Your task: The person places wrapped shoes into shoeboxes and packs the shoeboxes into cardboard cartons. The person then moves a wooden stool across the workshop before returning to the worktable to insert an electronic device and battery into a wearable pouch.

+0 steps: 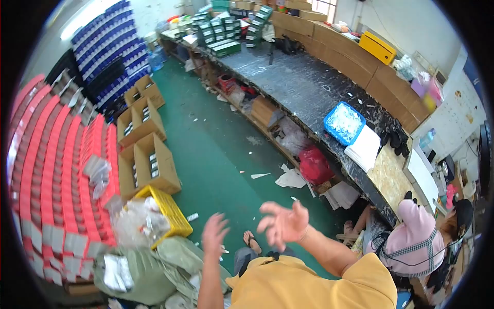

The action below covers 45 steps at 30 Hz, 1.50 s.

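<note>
In the head view my left hand (215, 234) is raised in the air, fingers pointing up and slightly blurred, with nothing in it. My right hand (284, 222) is held up beside it, palm partly turned up and fingers loosely bent and apart, also holding nothing. Neither touches any object. Below them lies the green floor (221, 159), where my sandalled foot (252, 241) shows. Nearest to my left hand is a yellow crate (181, 219) with clear plastic bags in it.
Open cartons (164, 165) line the left, beside stacked red boxes (46, 154). A long black workbench (288, 82) on the right carries a blue basket (343, 123) and green boxes (218, 31). A person in pink (411, 237) sits at right. Green sacks (149, 273) lie lower left.
</note>
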Motion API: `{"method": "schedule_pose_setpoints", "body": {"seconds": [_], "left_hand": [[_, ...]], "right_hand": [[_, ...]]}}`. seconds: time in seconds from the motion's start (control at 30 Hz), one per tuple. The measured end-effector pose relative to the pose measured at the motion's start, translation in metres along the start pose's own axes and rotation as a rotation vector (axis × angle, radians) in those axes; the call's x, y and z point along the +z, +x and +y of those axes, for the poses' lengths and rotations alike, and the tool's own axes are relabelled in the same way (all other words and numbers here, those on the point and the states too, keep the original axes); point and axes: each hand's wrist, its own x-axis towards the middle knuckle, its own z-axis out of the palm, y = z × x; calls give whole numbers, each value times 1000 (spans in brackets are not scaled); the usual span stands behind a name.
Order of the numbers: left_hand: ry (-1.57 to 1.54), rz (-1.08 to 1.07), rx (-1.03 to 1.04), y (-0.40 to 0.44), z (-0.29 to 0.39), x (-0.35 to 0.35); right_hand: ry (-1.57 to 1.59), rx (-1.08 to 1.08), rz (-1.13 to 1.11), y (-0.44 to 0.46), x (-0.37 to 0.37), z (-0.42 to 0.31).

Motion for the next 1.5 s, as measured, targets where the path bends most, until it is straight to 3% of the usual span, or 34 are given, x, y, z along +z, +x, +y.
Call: {"method": "schedule_pose_setpoints", "body": {"seconds": [0.03, 0.13, 0.17, 0.23, 0.33, 0.4, 0.47, 0.5, 0.57, 0.63, 0.7, 0.77, 0.87, 0.93, 1.0, 1.1, 1.17, 1.23, 1.3, 1.4, 1.5], "left_hand": [[-441, -124, -279, 49, 41, 48], [-694, -1084, -255, 143, 101, 136], [-675, -1167, -302, 172, 120, 137], [-594, -1168, -430, 219, 149, 139], [-435, -1118, -566, 318, 171, 132], [-521, -1122, -469, 392, 156, 93], [-511, -925, -538, 462, 150, 21], [-540, -838, -529, 488, 166, -13], [-563, -754, -508, 540, 188, -54], [-802, -693, -430, 599, 191, -67], [-717, -525, -421, 655, 206, -51], [-481, -638, -240, 728, 188, -56], [-377, -395, -123, 817, 189, -79], [27, -491, 103, 874, 204, -88], [19, -436, 63, 926, 218, -92], [80, -375, -1, 1011, 234, -101], [261, -303, 5, 1072, 237, -104], [613, -273, 288, 1134, 237, -111], [900, -299, 115, 1186, 231, -129], [1097, -367, -63, 1250, 183, -176], [1129, -414, -146, 1281, 127, -219]], "right_hand": [[-140, 92, -42, 24, -10, -4], [-287, 106, -171, 106, -37, -38], [-383, 51, -155, 125, -42, -64], [-527, -118, -78, 139, -55, -114], [-604, -119, -86, 147, -109, -202], [-913, -56, 140, 157, -156, -264], [-1027, -163, 919, 176, -224, -315], [-1139, -364, 1246, 205, -261, -334], [-1375, -198, 1281, 272, -287, -365], [-951, -187, 918, 355, -284, -375], [-565, -75, 638, 437, -310, -391], [-541, 78, 583, 499, -328, -428], [-536, -54, 689, 574, -342, -492], [-557, -47, 657, 607, -366, -527], [-585, -59, 647, 643, -393, -565], [-475, -199, 842, 682, -397, -621], [-651, -340, 886, 695, -403, -655], [-506, -313, 1034, 685, -413, -705], [-436, -451, 1078, 666, -427, -751], [-615, -621, 1456, 628, -449, -819], [-687, -697, 1685, 575, -472, -900]]}}
